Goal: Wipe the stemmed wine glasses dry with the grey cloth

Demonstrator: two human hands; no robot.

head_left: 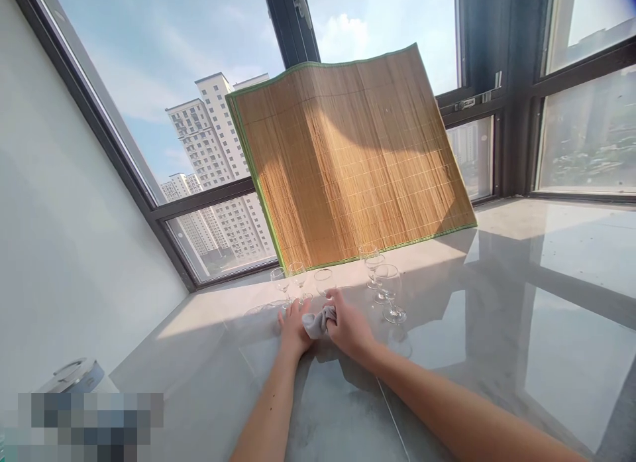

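Note:
My right hand (pixel 349 324) is closed around a crumpled grey cloth (pixel 317 324), low over the glossy tabletop. Close to the cloth's left side is my left hand (pixel 295 329), its fingers spread and lying low. Just beyond my right fingertips shows the bowl of a clear stemmed glass (pixel 324 276); its lower part is hidden, and whether a finger touches it I cannot tell. Two more stemmed glasses, a left one (pixel 279 283) and its neighbour (pixel 297 275), stand upright past my left fingertips. Three others, the nearest one (pixel 388 283) largest, stand in a row to the right.
A bamboo mat (pixel 358 157) with green edging leans upright against the dark-framed windows behind the glasses. The grey tabletop (pixel 497 316) is shiny and reflects the windows. A white lidded container (pixel 77 376) stands at lower left, beside a pixelated patch. A white wall (pixel 64 183) bounds the left.

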